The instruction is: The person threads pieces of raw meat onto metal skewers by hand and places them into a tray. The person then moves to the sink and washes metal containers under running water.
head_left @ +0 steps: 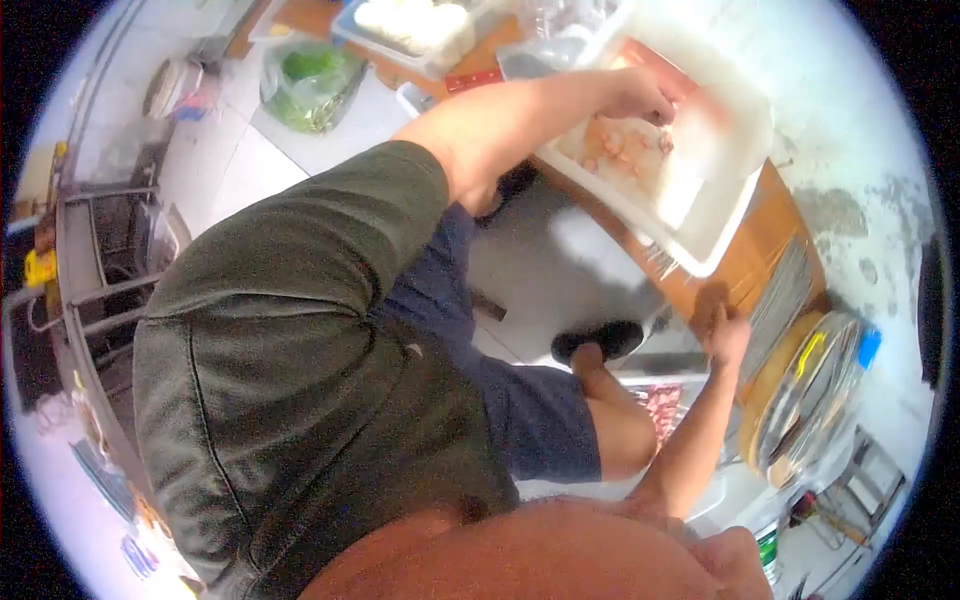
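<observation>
Meat pieces (612, 145), pale pink, cut small, loose: lying in the white plastic tub (700, 262), towards its far-left part.

White plastic tub: rectangular, on the wooden surface (770, 225) against the wall.

Left hand (645, 95): over the tub, beside the meat pieces, knuckles bent; fingers drawn close together, cannot tell whether clamped on a piece.

Right hand (727, 335): at the near edge of the surface, just beside the bundle of thin skewers (775, 300); fingers curled inward, cannot tell whether a stick is pinched between them.

Step in hand, as judged: handling meat with the left, with the right placed by the skewers. Next move, as judged: calls for a secure pinch on a single piece at the left, and at the right a light fingertip grip on one stick, parted from its neighbours.

Beyond the skewers: round basket (800, 395), tilted, with clear plastic about it.

Beyond the tub, to the left: shallow container of white items (410, 25), contents too blurred to identify; clear bag of leafy greens (310, 85).

Floor: black sandal (600, 342), worn on a foot.
</observation>
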